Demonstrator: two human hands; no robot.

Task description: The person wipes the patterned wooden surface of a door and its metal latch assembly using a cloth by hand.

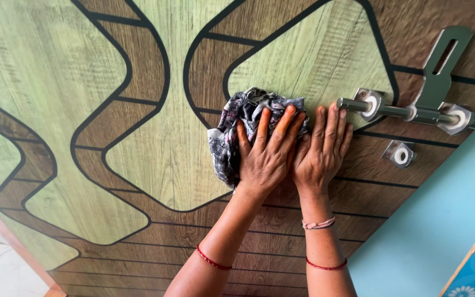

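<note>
Hands press side by side at the centre of the frame: the left hand (pixel 265 157) lies flat, fingers spread, on a crumpled grey patterned cloth (pixel 237 129) against the wood-patterned door (pixel 138 137); the right hand (pixel 322 151), fingers extended, rests on the door just below the metal latch bolt (pixel 413 113).

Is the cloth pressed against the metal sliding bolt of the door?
No, the left hand presses the cloth on the green door panel, apart from the bolt.

We see bright, even daylight, soft shadows under the metal latch (pixel 419 113), sharp focus throughout, and a tilted view.
</note>
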